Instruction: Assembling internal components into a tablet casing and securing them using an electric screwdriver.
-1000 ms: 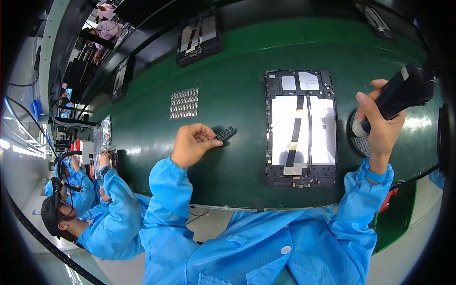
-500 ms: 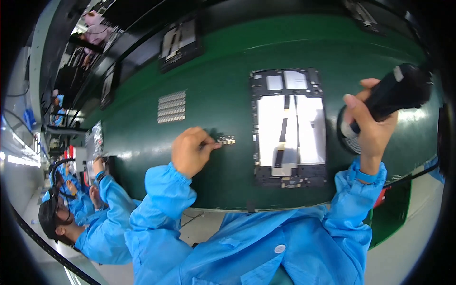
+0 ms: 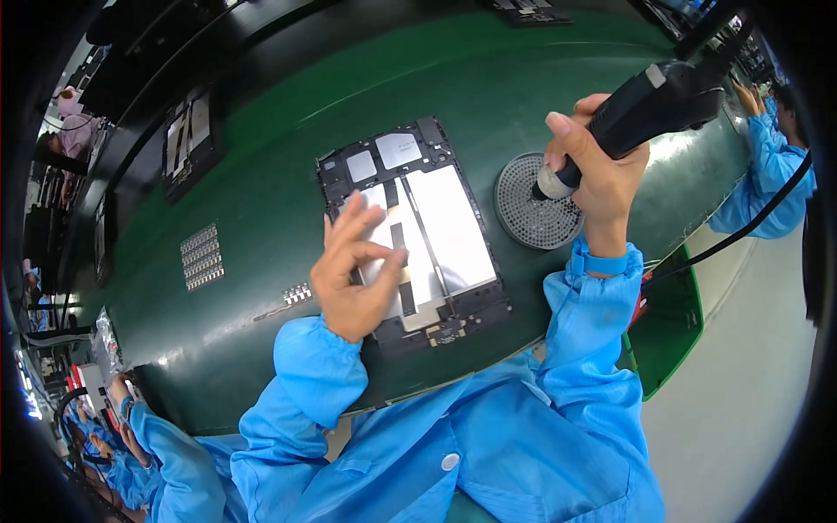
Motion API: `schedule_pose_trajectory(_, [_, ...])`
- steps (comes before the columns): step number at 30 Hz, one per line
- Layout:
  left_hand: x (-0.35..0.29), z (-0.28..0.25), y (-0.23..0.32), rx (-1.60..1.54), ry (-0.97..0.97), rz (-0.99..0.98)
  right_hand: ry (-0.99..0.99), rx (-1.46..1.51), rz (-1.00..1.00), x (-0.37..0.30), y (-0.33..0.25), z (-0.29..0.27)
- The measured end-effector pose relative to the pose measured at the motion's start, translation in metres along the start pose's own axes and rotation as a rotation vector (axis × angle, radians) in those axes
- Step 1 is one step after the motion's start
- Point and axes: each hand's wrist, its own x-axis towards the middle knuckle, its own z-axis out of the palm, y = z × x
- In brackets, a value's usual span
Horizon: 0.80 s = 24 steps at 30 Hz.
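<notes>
My left hand [image 3: 347,295] is over the left side of an opened tablet [image 3: 458,231], thumb and forefinger pinched together and the other fingers raised. Whatever is in the pinch is too small to make out. The tablet lies face down and slightly turned, its silvery battery and dark ribbon cables bare. In my right hand [image 3: 603,187] is a black electric screwdriver [image 3: 649,106], fingers wrapped around its lower body. Its tip points down at a round, grey, perforated screw tray [image 3: 516,213] right of the tablet. Beside my left hand lies a short strip of small metallic pieces [image 3: 297,294].
A sheet of small silvery pieces [image 3: 202,258] lies farther left on the green bench [image 3: 261,187]. More opened tablets [image 3: 187,139] rest along the dark far ledge. A green bin [image 3: 670,327] stands below the bench's right edge. Co-workers in blue sit at both sides.
My left hand has left the strip of metallic pieces and moved over the tablet. The screwdriver's tip has come over the screw tray. The whole view has swung right.
</notes>
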Motion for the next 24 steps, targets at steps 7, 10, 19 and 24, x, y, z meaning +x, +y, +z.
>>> schedule_pose_trajectory(7, [-0.009, 0.011, 0.008, 0.034, -0.060, 0.009, -0.026, 0.023, 0.023, 0.001, 0.014, 0.009])
schedule_pose_trajectory(10, [-0.010, 0.013, 0.015, 0.022, -0.058, 0.005, -0.064, 0.004, 0.001, 0.002, 0.015, 0.010])
schedule_pose_trajectory(19, [-0.010, 0.015, 0.016, 0.032, -0.068, -0.045, -0.080, -0.018, 0.002, 0.002, 0.018, 0.013])
schedule_pose_trajectory(24, [-0.008, 0.011, 0.018, 0.005, -0.092, -0.065, -0.075, -0.045, 0.009, -0.001, 0.016, 0.016])
